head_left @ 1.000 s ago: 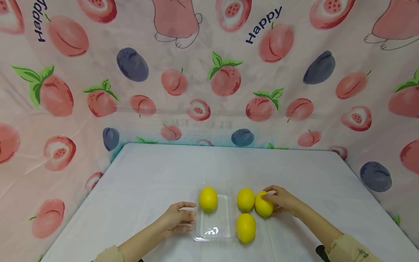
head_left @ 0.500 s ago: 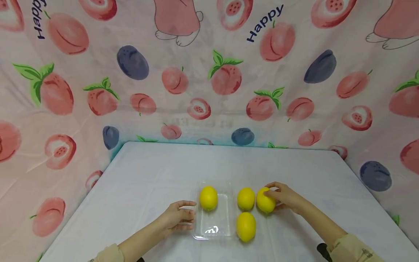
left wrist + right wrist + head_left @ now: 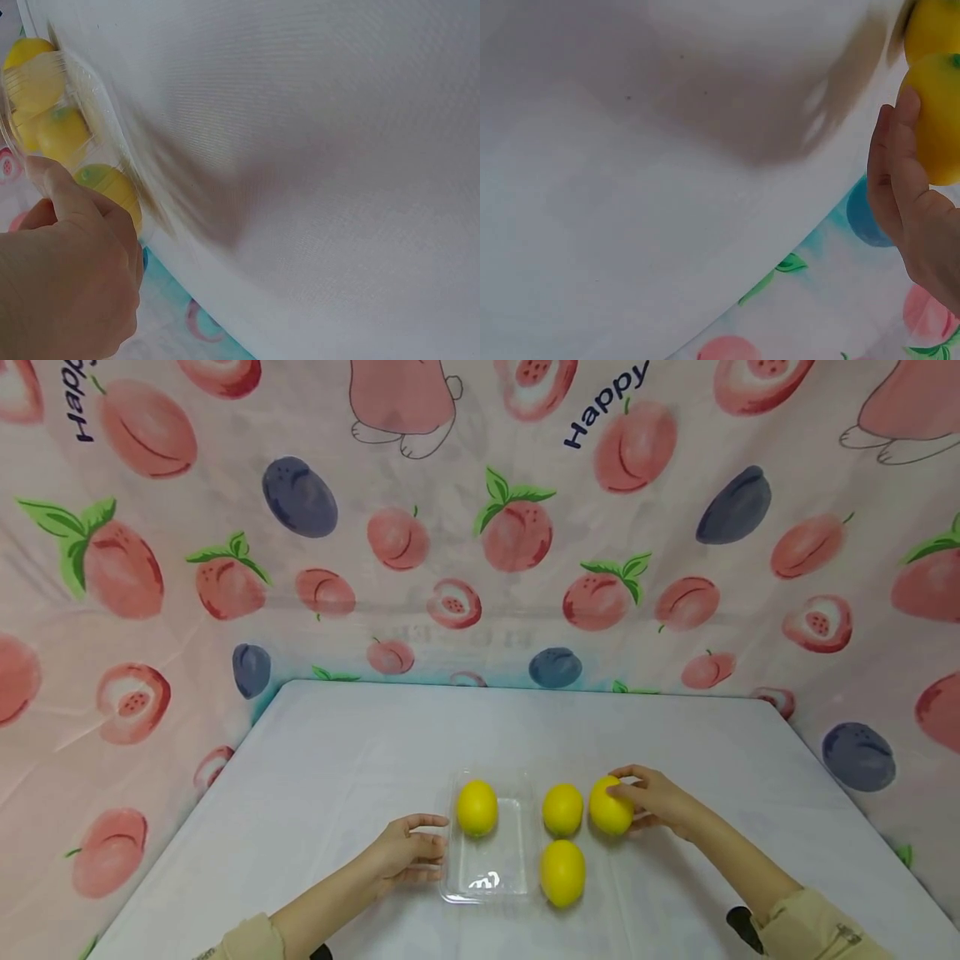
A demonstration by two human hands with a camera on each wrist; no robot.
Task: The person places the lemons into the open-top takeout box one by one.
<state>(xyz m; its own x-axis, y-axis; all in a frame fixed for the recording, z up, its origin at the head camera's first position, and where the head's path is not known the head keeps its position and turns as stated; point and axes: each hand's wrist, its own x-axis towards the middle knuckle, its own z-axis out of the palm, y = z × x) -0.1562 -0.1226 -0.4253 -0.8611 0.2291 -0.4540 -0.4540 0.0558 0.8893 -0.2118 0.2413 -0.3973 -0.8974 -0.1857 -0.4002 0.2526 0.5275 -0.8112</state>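
A yellow lemon (image 3: 611, 807) is gripped by the right hand (image 3: 662, 803), right of two loose lemons (image 3: 562, 872); the clear plastic tray (image 3: 504, 852), another lemon (image 3: 477, 808) inside, is touched by the left hand (image 3: 402, 852), its fingers unclenched. Tray-filling seems under way; a leftward carry would be needed.

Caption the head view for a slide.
Left hand at a clear tray holding one lemon; right hand grips another beside two more.

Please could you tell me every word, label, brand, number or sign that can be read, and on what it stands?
"Happy", on the backdrop cloth, upper right of centre.
"H...": turned word, upper left on the cloth, cut off; probably "Happy" too.
Faint letters, low on the cloth: too blurred to read.
Lemons, clear tray: none readable.
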